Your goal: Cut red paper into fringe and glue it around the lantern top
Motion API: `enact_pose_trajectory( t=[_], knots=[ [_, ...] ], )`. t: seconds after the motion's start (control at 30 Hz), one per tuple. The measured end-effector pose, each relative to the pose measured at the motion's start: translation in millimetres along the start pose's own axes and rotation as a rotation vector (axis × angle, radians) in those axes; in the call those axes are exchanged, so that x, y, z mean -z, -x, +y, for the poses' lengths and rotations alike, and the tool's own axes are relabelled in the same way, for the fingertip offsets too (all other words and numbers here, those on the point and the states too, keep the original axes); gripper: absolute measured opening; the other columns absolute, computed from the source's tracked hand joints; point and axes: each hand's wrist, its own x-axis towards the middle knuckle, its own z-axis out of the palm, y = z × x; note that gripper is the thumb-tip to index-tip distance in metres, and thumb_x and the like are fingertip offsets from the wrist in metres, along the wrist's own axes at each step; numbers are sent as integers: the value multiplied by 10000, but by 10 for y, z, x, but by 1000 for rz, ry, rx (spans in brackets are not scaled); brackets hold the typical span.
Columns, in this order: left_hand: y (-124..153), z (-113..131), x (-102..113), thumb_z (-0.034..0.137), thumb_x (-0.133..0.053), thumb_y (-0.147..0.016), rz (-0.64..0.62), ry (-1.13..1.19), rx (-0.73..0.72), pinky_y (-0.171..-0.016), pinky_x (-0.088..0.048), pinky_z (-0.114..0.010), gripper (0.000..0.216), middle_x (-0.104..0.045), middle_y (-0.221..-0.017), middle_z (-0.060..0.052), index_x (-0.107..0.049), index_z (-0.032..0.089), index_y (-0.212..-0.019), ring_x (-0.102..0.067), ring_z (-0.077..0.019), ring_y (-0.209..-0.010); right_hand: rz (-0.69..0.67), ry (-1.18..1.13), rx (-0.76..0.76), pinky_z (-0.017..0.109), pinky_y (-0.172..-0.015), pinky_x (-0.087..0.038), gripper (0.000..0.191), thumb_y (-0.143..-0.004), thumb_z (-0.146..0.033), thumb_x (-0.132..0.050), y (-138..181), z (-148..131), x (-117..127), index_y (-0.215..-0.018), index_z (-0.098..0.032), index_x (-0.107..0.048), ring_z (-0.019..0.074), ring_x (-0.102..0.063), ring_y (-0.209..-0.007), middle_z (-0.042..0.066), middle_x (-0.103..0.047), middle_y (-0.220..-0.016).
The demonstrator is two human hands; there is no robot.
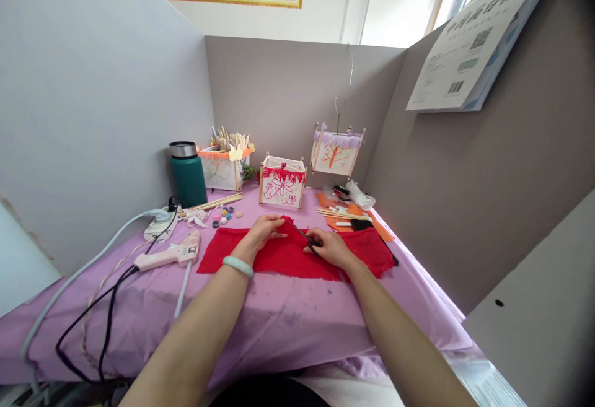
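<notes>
A long piece of red cloth (297,262) lies across the purple-covered table in front of me. My left hand (264,233), with a pale bangle above the wrist, pinches a raised bit of the cloth's far edge. In my right hand (331,248) is a pair of dark scissors (314,241), its blades pointing left toward the pinched edge. My fingers partly hide the scissor handles. Just beyond the cloth stands a white lantern (282,189) with a red fringe and red flower drawings.
At left are a pink glue gun (179,252), a power strip (160,227) with trailing cables, and a green bottle (188,175). A stick-filled box (220,168) stands behind. A purple-fringed lantern (337,153) hangs at back right, above sticks and orange sheets (383,228). Partitions enclose the table.
</notes>
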Motion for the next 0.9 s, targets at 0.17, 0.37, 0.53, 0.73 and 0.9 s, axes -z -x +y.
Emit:
enact_pose_trajectory(
  t=[0.17, 0.37, 0.53, 0.73, 0.9],
  knots=[
    [17, 9, -8, 129, -665, -688, -29, -21, -4, -614, -543, -287, 54, -629, -657, -61, -639, 86, -706, -608, -139, -613, -3, 2, -3, 194, -537, -302, 338, -688, -419, -673, 4, -17, 5, -944, -208, -612, 93, -457, -555, -39, -547, -637],
    [19, 3, -18, 129, -663, -686, -27, -52, -5, -595, -543, -279, 60, -640, -689, -74, -648, 81, -717, -614, -149, -634, -6, -5, 8, 194, -537, -297, 331, -693, -420, -665, 2, -22, 6, -935, -201, -611, 94, -453, -554, -34, -555, -647],
    [7, -2, -18, 125, -670, -681, -17, -53, -4, -587, -543, -277, 55, -640, -673, -72, -651, 84, -712, -613, -150, -623, -7, -3, 3, 195, -538, -301, 328, -694, -416, -663, -3, -8, -5, -937, -202, -612, 98, -458, -552, -32, -560, -641],
    [7, -1, -10, 121, -659, -694, -35, -44, -7, -595, -538, -280, 40, -633, -663, -68, -647, 84, -697, -612, -144, -607, 1, 2, 0, 197, -549, -309, 322, -697, -409, -661, -4, 12, -8, -944, -208, -612, 102, -472, -565, -30, -567, -652],
    [18, 1, -15, 112, -654, -697, -34, -34, -10, -608, -538, -286, 28, -629, -647, -57, -643, 87, -690, -610, -139, -601, 0, 6, -4, 198, -552, -309, 309, -698, -405, -664, -3, 4, 1, -935, -213, -614, 98, -473, -564, -34, -570, -654]
  ],
)
